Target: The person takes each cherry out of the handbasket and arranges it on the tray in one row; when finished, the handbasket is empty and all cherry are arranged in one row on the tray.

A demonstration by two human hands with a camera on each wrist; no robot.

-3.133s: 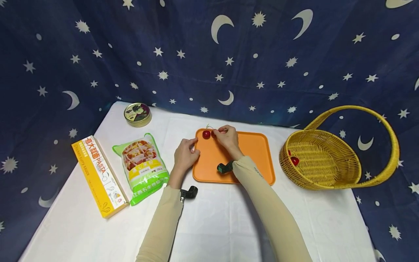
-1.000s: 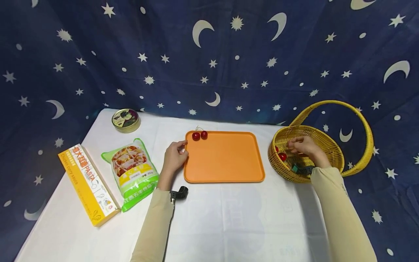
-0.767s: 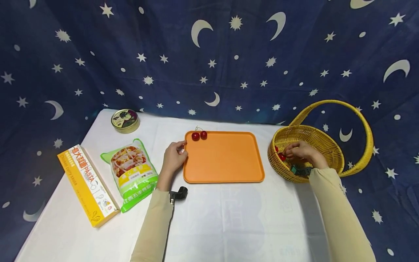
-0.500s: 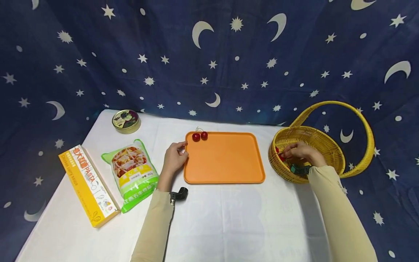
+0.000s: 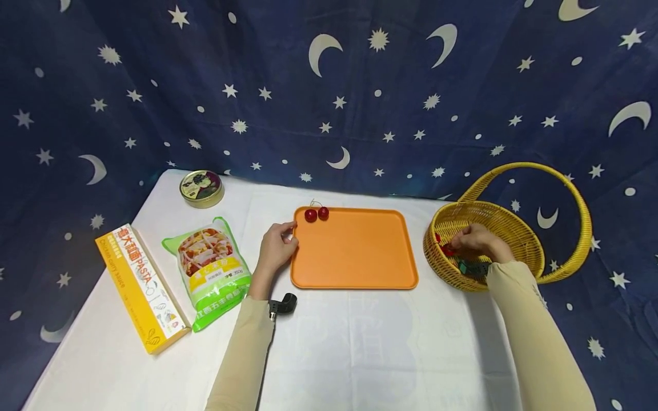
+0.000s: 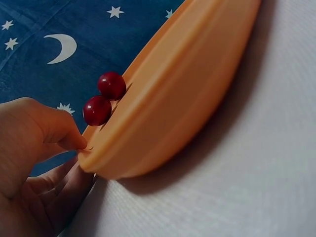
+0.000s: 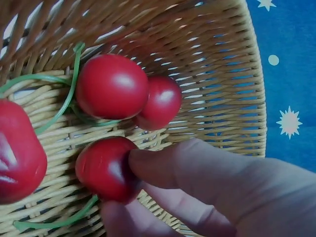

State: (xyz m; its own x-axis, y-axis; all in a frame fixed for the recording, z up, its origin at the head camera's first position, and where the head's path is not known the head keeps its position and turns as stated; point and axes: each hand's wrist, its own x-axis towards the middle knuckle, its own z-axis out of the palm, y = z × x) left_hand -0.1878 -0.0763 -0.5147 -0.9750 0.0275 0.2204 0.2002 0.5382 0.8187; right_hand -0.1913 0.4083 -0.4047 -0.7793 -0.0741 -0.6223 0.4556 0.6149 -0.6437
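Note:
My right hand [image 5: 478, 241] reaches inside the yellow wicker basket [image 5: 445, 273]. In the right wrist view its thumb and fingers pinch a red cherry [image 7: 101, 167] with a green stem. Close around it in the basket are more cherries: a round one [image 7: 112, 86], a smaller one [image 7: 160, 101] behind it, and a large one [image 7: 17, 153] at the left edge. My left hand [image 5: 276, 248] pinches the left rim of the orange tray [image 5: 360, 254] near its far corner. Two dark red cherries [image 5: 311, 216] with joined stems sit in that corner.
Left of the tray lie a green bag of food [image 5: 213, 274] and a long yellow pasta box [image 5: 141, 288]. A round tin [image 5: 201, 188] stands at the far left. The basket's handle [image 5: 586, 228] arches over its right side. A dark star-patterned curtain [image 5: 288, 85] hangs behind the white table.
My right hand has moved from the cherries on the tray into the basket, then leftward there onto a cherry. The left hand has stayed at the tray's rim.

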